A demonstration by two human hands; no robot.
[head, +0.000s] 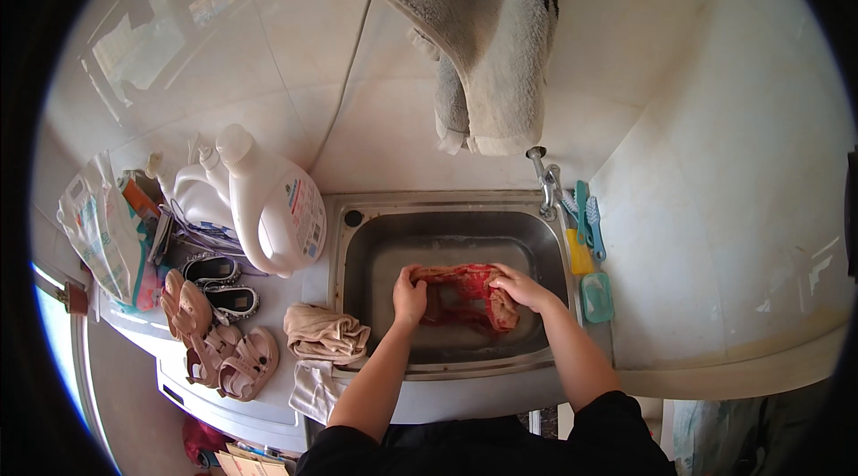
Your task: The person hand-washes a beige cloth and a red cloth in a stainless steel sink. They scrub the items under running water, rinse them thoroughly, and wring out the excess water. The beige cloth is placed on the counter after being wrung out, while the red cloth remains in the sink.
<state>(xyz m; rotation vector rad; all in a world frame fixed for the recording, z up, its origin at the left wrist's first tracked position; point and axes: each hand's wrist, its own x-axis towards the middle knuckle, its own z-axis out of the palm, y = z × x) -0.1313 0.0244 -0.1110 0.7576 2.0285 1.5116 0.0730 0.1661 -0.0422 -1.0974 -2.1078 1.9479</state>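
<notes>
Both hands are over a stainless steel sink (362, 255) that has water in it. My left hand (409, 295) grips the left end of a wet red and tan cloth (474, 283). At the cloth's upper right corner, my right hand (520, 288) holds it with thumb and fingers. The cloth is stretched between the two hands, and its lower part hangs into the water. A bunched tan piece of it sits below my right hand. What kind of garment or cloth it is, I cannot tell.
A chrome faucet (549, 184) stands at the sink's back right, beside brushes (582, 214) and a teal soap dish (596, 298). Left are a folded beige towel (325, 334), pink sandals (248, 365), dark shoes (231, 300) and a white detergent jug (285, 208). A grey towel (496, 40) hangs above.
</notes>
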